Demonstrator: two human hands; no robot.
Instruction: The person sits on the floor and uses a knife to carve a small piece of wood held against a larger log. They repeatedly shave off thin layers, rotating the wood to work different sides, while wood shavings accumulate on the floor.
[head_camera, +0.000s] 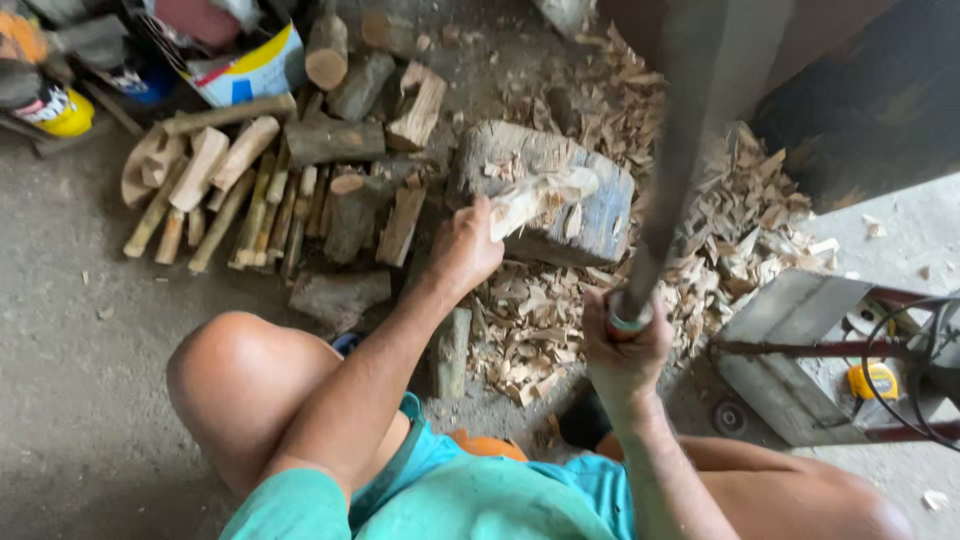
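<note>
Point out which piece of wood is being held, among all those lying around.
The pale, freshly carved piece in the left hand, resting on the chopping block; the others lie untouched.

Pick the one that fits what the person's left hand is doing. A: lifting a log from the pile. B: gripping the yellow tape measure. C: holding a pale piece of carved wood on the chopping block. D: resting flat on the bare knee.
C: the left hand grips the pale piece of wood on the chopping block, while the right hand holds a blurred long blade raised.

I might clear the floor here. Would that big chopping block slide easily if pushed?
Probably not: the chopping block looks thick and solid, so likely heavy. It lies flat-sided among wood chips, so it should drag rather than roll.
</note>
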